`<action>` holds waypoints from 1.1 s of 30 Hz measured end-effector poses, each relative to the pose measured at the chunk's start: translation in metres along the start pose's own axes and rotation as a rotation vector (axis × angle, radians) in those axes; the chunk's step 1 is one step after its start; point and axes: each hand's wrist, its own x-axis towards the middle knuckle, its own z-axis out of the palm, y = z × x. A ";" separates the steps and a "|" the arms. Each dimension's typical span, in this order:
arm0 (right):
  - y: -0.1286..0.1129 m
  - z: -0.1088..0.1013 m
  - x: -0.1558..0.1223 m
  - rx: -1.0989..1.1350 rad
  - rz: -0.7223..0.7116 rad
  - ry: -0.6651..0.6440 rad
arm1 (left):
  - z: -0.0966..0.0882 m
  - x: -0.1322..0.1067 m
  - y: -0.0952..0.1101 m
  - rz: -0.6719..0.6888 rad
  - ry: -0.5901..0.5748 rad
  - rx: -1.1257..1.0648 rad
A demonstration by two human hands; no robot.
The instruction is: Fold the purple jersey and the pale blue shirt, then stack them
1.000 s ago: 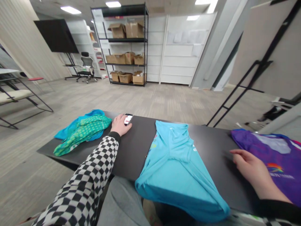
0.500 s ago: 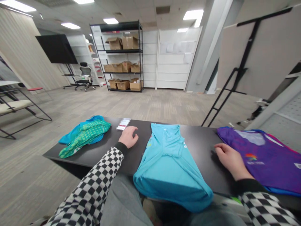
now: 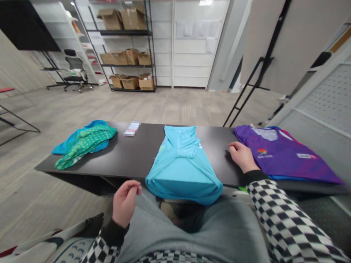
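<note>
As you sit at the black surface, here's the picture: your left hand is off the near edge, up over your grey trousers, and its grip is together, fingertips meeting the thumb, with nothing showing between them. Over to the right, your right hand rests on the surface, grip apart, fingers lightly curled, holding nothing, just beside the lower left edge of the purple jersey. That jersey lies flat at the right end, rainbow logo facing up. Between your hands, right in the middle, sits the turquoise T-shirt, folded lengthwise, its near end bulging over the front edge toward your lap and well apart from both hands. Moving left, there's a small pale rectangular item, too blurred to name, and past it a crumpled green patterned cloth lying on top of a blue garment. Both your arms are in black-and-white checked sleeves, and out beyond the surface stands black metal shelving loaded with cardboard boxes.
</note>
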 end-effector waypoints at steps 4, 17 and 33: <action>0.002 0.003 0.001 -0.027 -0.017 0.000 | -0.006 -0.036 -0.039 -0.211 -0.065 0.025; -0.111 -0.031 -0.172 0.439 -0.093 0.022 | 0.028 -0.002 -0.046 -0.084 -0.269 0.064; -0.223 0.078 -0.252 0.969 0.206 -0.640 | 0.061 -0.045 0.041 0.492 -0.709 0.505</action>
